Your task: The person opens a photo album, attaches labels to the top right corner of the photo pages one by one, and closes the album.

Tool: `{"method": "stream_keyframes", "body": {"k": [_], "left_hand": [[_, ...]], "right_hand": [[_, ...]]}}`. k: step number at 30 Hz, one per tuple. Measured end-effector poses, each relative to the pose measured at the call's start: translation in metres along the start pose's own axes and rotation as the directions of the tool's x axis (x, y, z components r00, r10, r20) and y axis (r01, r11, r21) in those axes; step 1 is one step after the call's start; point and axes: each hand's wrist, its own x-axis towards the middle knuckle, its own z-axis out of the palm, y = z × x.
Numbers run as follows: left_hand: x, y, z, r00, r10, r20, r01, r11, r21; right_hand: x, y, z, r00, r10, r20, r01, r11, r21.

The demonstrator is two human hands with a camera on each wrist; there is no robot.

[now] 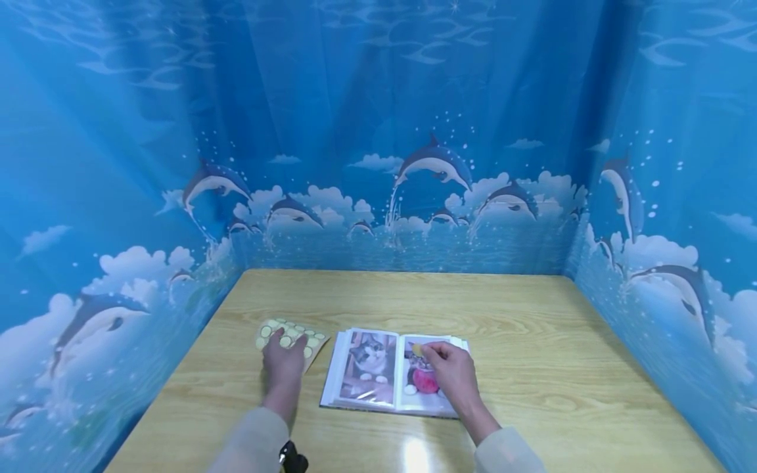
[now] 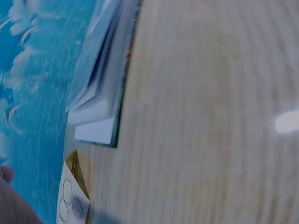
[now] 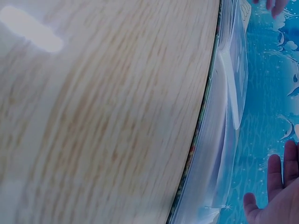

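Observation:
A photo album (image 1: 397,374) lies spread on the table, showing a cat photo (image 1: 369,361) on the left page and another cat photo on the right page. Over the right page, my right hand (image 1: 455,374) pinches a small round yellow sticker (image 1: 417,349) between thumb and index finger; its other fingers (image 3: 275,172) extend in the right wrist view. Left of the album is a pale sheet of round stickers (image 1: 313,338), its right edge lifted. My left hand (image 1: 284,361) rests on this sheet with fingers spread. Only a bit of that hand shows in the left wrist view.
The wood-grain table (image 1: 579,368) extends around the album. Blue dolphin-print curtains (image 1: 355,131) enclose its back and sides. A small black object (image 1: 294,458) is by the left sleeve at the near edge. Light glares on the tabletop near me.

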Motion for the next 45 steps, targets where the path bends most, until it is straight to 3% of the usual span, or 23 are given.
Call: {"method": "stream_keyframes", "body": {"k": [4, 8, 11, 15, 17, 19, 23, 33, 36, 40, 45], "left_hand": [[-0.007, 0.002, 0.015, 0.987, 0.106, 0.122, -0.109, 0.994, 0.015], [-0.014, 0.003, 0.029, 0.947, 0.236, 0.219, -0.267, 0.956, 0.122], [-0.019, 0.001, 0.036, 0.886, 0.330, 0.326, -0.410, 0.886, 0.217], [-0.026, -0.002, 0.042, 0.792, 0.386, 0.473, -0.556, 0.776, 0.298], [-0.029, -0.003, 0.044, 0.763, 0.380, 0.523, -0.598, 0.723, 0.346], [-0.031, -0.004, 0.046, 0.745, 0.367, 0.557, -0.628, 0.666, 0.402], [-0.033, -0.007, 0.048, 0.736, 0.323, 0.595, -0.648, 0.593, 0.479], [-0.042, -0.013, 0.046, 0.705, 0.266, 0.658, -0.663, 0.576, 0.477], [-0.045, -0.013, 0.047, 0.707, 0.240, 0.665, -0.660, 0.561, 0.499], [-0.050, -0.014, 0.051, 0.709, 0.226, 0.668, -0.664, 0.531, 0.526], [-0.055, -0.016, 0.055, 0.707, 0.232, 0.668, -0.682, 0.471, 0.559]], "right_hand": [[0.000, 0.001, 0.001, 1.000, 0.002, 0.007, -0.002, 1.000, -0.012], [0.001, 0.003, 0.001, 1.000, 0.003, 0.018, -0.003, 1.000, -0.020], [0.002, 0.003, 0.001, 1.000, 0.002, 0.027, -0.002, 1.000, -0.021], [0.003, 0.004, 0.001, 0.999, 0.007, 0.037, -0.006, 0.999, -0.032], [0.004, 0.005, 0.002, 0.999, 0.005, 0.037, -0.004, 0.999, -0.042], [0.006, 0.006, 0.003, 0.999, 0.003, 0.034, -0.001, 0.999, -0.054], [0.010, 0.008, 0.006, 1.000, -0.007, 0.026, 0.009, 0.997, -0.072], [0.023, 0.010, 0.015, 0.997, -0.076, 0.021, 0.077, 0.990, -0.116], [0.026, 0.010, 0.016, 0.997, -0.071, 0.026, 0.074, 0.988, -0.137], [0.030, 0.010, 0.017, 0.998, -0.061, 0.016, 0.063, 0.985, -0.162], [0.034, 0.009, 0.017, 0.998, -0.063, 0.018, 0.065, 0.984, -0.168]]}}
